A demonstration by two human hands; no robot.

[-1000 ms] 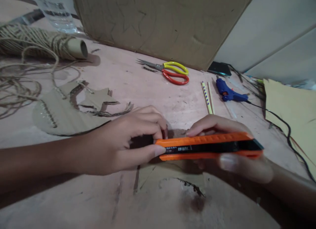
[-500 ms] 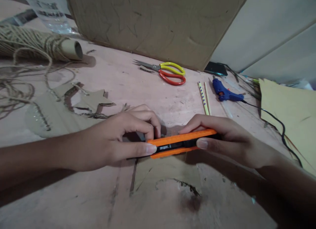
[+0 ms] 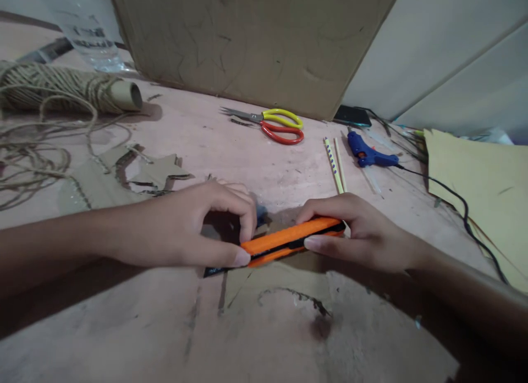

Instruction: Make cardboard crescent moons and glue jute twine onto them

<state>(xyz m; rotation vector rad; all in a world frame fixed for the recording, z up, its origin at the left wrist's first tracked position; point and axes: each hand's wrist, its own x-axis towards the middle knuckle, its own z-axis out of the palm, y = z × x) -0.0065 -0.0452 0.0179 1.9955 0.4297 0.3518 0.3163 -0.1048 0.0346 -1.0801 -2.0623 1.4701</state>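
An orange and black box cutter [image 3: 292,240] lies slantwise between my two hands, just above the tabletop. My left hand [image 3: 193,223] pinches its left end between thumb and fingers, where a dark blade tip [image 3: 212,272] shows below the thumb. My right hand [image 3: 358,231] is closed round the other end, its thumb pressed on the black slider side. Under the cutter lies a piece of cardboard [image 3: 280,281] with a rough, dark curved edge. Beyond my left fingers, something small and bluish is partly hidden.
Behind my left hand are a cardboard star [image 3: 160,171], a curved cardboard cutout [image 3: 99,182] and a twine roll [image 3: 82,91]. Scissors [image 3: 280,124], a pen [image 3: 333,164] and a blue glue gun [image 3: 369,151] lie farther back. A large cardboard sheet [image 3: 256,47] stands behind.
The box cutter has tilted, its right end now higher and turned so that more of its orange edge shows. Its blade tip shows more below my left thumb. The view has shifted slightly.
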